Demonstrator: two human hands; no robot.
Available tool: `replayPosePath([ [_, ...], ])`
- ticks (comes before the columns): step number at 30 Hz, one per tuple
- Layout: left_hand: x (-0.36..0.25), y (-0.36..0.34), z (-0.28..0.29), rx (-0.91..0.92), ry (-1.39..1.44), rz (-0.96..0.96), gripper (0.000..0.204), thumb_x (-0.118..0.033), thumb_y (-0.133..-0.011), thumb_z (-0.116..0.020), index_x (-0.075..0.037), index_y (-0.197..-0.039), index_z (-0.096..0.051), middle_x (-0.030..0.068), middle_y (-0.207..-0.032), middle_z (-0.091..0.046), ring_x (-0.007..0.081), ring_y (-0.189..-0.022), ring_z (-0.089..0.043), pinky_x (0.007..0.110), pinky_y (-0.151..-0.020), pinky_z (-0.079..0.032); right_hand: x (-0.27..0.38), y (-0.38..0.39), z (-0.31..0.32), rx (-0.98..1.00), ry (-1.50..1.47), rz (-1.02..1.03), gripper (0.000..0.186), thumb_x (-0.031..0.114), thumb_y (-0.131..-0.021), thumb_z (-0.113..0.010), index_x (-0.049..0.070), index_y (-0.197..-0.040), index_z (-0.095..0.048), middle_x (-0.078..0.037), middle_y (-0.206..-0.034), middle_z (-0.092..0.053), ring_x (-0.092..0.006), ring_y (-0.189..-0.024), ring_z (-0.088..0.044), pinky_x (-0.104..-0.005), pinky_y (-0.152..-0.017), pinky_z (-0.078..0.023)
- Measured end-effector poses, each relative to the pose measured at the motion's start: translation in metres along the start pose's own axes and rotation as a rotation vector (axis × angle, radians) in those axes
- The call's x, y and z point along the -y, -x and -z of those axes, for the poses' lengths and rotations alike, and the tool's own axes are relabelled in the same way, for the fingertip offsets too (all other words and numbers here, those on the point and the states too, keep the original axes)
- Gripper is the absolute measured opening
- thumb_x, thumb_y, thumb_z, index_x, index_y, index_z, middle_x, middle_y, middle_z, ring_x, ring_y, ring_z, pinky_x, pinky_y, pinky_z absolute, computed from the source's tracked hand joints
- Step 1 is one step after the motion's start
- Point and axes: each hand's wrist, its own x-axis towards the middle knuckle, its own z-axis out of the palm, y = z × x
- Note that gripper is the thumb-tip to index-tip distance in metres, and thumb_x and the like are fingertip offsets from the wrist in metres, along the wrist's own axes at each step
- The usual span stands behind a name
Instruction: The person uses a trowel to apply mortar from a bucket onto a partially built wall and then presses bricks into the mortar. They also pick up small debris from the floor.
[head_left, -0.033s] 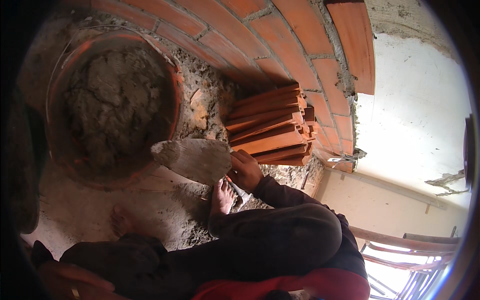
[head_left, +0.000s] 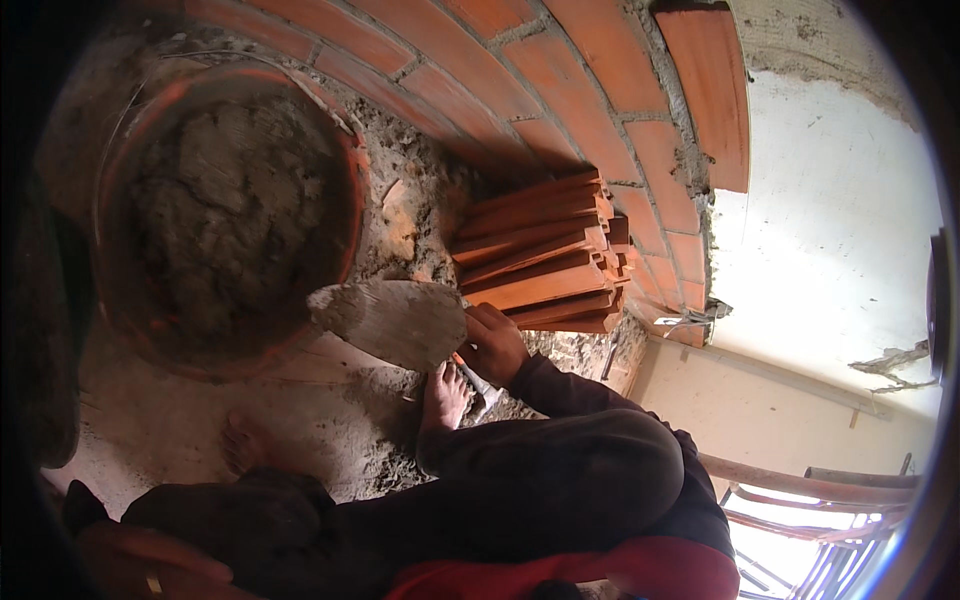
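Observation:
My right hand (head_left: 495, 345) grips a mortar-smeared trowel (head_left: 385, 322), its broad blade tilted over the floor just right of a bucket (head_left: 354, 235) filled with grey mortar (head_left: 230, 190). Behind my hand lies a stack of terracotta slabs (head_left: 530, 275). Partly hidden beneath the trowel and hand is a metal tool with an orange part (head_left: 482, 385), beside my bare foot (head_left: 445, 400). My left hand (head_left: 155, 560), with a ring on it, rests in shadow at the lower left edge by my dark-clad leg, fingers fairly straight and holding nothing that I can see.
A curved brick wall (head_left: 560, 70) rises behind the bucket and slabs, meeting a white plastered wall (head_left: 820, 230) on the right. Long bars or pipes (head_left: 820, 485) lean by a bright opening at the lower right. A dark object (head_left: 55, 350) stands at the far left. Rubble covers part of the floor.
The trowel and my right hand have shifted very slightly right and down. Everything else looks the same.

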Motion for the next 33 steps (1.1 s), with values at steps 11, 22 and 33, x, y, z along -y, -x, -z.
replayPosePath([
  [11,0.019,0.009,-0.003,-0.072,0.038,-0.217,0.020,-0.026,-0.091,-0.067,-0.016,-0.107,-0.073,0.0112,-0.112,-0.075,0.0287,-0.101,-0.073,0.047,-0.087,-0.059,0.002,0.020,0.046,0.000,-0.162,-0.004,0.027,0.006,-0.078,-0.068,0.004,-0.104,-0.065,-0.016,-0.087,-0.065,-0.0389,-0.068,-0.062,-0.0465,-0.065,-0.053],
  [22,0.021,-0.002,-0.005,-0.096,0.042,-0.234,0.024,-0.034,-0.084,-0.073,-0.011,-0.092,-0.078,0.0101,-0.104,-0.076,0.0296,-0.095,-0.073,0.044,-0.079,-0.060,0.057,-0.060,0.074,0.690,-0.905,-0.439,0.037,0.031,-0.109,-0.049,0.003,-0.086,-0.057,-0.001,-0.063,-0.054,-0.0098,-0.055,-0.052,-0.0291,-0.053,-0.044],
  [33,0.013,-0.012,0.006,0.115,-0.119,-0.163,0.036,-0.040,-0.089,-0.072,-0.012,-0.110,-0.076,0.0031,-0.112,-0.075,0.0225,-0.104,-0.069,0.037,-0.087,-0.054,0.025,0.025,0.087,0.579,-0.781,-0.640,0.032,0.027,-0.105,-0.055,0.001,-0.087,-0.062,-0.002,-0.065,-0.060,-0.0115,-0.054,-0.055,-0.0309,-0.054,-0.046],
])
